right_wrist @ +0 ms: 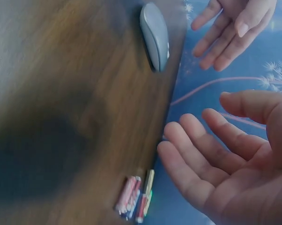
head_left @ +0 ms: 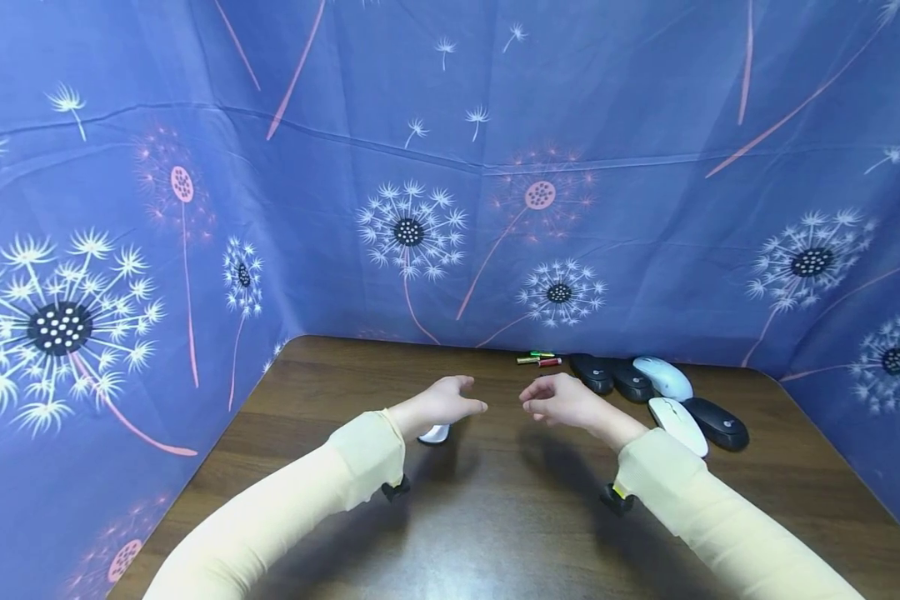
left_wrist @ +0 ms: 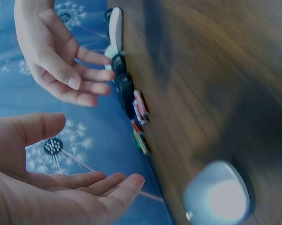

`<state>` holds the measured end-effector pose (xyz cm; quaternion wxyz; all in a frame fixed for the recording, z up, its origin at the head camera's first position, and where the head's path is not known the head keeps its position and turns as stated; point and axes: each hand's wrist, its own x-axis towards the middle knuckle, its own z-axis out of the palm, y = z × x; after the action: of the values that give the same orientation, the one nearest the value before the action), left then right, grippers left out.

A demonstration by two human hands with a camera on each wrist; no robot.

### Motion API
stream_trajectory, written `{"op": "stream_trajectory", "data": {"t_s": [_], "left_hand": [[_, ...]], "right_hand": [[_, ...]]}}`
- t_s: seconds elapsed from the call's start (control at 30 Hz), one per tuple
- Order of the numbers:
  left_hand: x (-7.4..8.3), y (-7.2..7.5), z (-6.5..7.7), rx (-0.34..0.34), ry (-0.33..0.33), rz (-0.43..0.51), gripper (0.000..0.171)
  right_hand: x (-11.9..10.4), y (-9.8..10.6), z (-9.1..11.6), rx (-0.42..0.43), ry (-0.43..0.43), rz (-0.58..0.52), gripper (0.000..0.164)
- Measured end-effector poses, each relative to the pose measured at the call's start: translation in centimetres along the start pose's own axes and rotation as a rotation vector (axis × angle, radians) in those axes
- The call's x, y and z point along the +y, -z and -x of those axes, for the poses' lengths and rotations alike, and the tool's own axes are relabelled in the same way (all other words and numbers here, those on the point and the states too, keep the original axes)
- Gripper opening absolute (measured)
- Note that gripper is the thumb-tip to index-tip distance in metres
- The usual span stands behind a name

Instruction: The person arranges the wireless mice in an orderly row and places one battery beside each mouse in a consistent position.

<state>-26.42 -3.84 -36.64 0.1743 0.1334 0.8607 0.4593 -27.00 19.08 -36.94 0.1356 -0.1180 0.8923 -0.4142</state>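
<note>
My left hand (head_left: 442, 402) hovers above the wooden table with its fingers apart, holding nothing. Below it, partly hidden by the hand and sleeve, lies a white computer mouse (head_left: 435, 434); the same mouse (left_wrist: 218, 194) shows more fully in the left wrist view. Facing the left hand across a gap, my right hand (head_left: 562, 400) is also in the air, its fingers loosely bent around nothing. Small batteries (head_left: 550, 362), some red, gold and green, lie beyond it at the back edge. In the right wrist view, the right hand's palm (right_wrist: 244, 187) is bare.
Several mice are grouped at the back right: black mice (head_left: 592, 372) (head_left: 717, 423), a pale blue mouse (head_left: 663, 377) and a white mouse (head_left: 678, 425). A blue dandelion-print cloth (head_left: 330, 275) hangs around the table (head_left: 495, 533) at the back and sides.
</note>
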Motion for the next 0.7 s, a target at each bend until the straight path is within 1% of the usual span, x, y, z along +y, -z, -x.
{"op": "stream_trajectory", "data": {"t_s": [0.13,0.2,0.3,0.37,0.5,0.57,0.63,0.7], "left_hand": [[0.6,-0.9,-0.2,-0.016,-0.012,0.023,0.065],[0.7,-1.3,-0.3,-0.019,-0.02,0.046,0.064],[0.9,-1.9,-0.6,-0.026,-0.031,0.094,0.061],[0.9,-2.3,-0.9,-0.021,-0.04,0.137,0.058],[0.8,-3.5,-1.7,-0.002,-0.078,0.23,0.049],[0.8,-4.0,-2.1,-0.001,-0.087,0.281,0.045],[0.9,-4.5,-2.5,-0.011,-0.074,0.329,0.043],[0.9,-5.1,-2.8,-0.019,-0.058,0.358,0.042]], "right_hand": [[0.6,1.2,0.6,0.044,0.025,0.088,0.02],[1.0,1.8,1.0,0.078,0.052,0.165,0.018],[1.2,2.6,1.7,0.14,0.078,0.268,0.017],[1.4,3.3,2.2,0.176,0.084,0.319,0.018],[2.0,4.5,3.0,0.214,0.065,0.323,0.023],[2.5,5.1,3.3,0.226,0.047,0.307,0.026],[3.1,5.5,3.6,0.237,0.028,0.288,0.028],[3.7,5.9,3.9,0.235,-0.007,0.256,0.031]]}}
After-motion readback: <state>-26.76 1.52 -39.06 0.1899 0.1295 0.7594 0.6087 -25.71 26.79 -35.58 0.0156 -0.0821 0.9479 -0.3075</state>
